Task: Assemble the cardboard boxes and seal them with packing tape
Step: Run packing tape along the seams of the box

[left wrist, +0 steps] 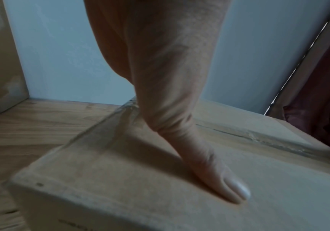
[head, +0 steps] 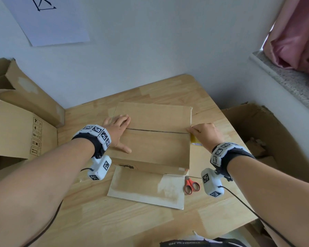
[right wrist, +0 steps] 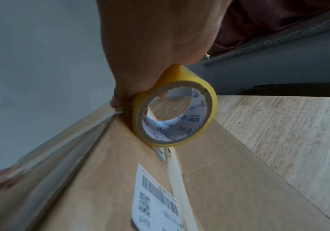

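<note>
Clear tape already shines along the centre seam [head: 157, 131] of the cardboard box [head: 155, 139], which sits mid-table [head: 114, 220] with its top flaps shut. I have my left hand [head: 118, 130] spread flat, fingers straight, pressing the box's left end where the strip begins. My right hand [head: 206, 135] is curled round the yellow tape roll [right wrist: 175, 114] at the right edge, the roll hanging just over the corner against the side wall.

To do this well, I judge I should keep the strip taut and centred on the seam, carry it down over the edge onto the side, then press it flat before cutting. The red scissors [head: 191, 185] lie near the box's front right corner. Slack here would probably leave wrinkles like those faintly visible in the left wrist view.
</note>
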The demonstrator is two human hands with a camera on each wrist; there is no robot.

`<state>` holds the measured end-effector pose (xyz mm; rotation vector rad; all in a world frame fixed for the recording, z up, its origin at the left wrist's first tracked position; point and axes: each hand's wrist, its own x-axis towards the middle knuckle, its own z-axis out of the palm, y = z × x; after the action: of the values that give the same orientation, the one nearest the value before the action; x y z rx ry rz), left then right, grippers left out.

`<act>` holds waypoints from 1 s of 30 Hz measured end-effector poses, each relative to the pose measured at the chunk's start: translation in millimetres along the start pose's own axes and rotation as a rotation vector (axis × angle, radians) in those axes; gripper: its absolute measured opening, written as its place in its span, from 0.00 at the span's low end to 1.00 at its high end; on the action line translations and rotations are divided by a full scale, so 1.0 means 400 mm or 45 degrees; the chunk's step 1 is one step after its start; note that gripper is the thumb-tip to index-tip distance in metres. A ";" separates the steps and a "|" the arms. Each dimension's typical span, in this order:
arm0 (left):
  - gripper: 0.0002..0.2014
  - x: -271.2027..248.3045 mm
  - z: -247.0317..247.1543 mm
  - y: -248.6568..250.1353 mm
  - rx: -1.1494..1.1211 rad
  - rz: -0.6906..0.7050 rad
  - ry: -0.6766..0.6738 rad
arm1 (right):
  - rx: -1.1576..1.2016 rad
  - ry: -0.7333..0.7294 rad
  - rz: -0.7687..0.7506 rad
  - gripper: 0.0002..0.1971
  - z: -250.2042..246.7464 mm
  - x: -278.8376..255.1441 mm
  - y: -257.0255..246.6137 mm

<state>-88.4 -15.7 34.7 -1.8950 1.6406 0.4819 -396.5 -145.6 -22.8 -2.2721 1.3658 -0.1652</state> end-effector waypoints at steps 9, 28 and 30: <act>0.65 -0.007 -0.003 -0.008 -0.040 -0.009 -0.015 | -0.027 -0.019 0.015 0.30 -0.004 0.005 -0.010; 0.58 -0.072 0.080 0.002 -0.215 -0.149 0.046 | -0.046 -0.060 0.079 0.29 0.002 0.011 -0.014; 0.57 -0.071 0.070 0.003 -0.202 -0.141 0.008 | -0.050 -0.073 0.094 0.29 -0.001 0.012 -0.016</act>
<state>-91.8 23.9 30.6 -2.0915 1.5310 0.5753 -389.2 -147.3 -20.1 -2.2364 1.4322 -0.0488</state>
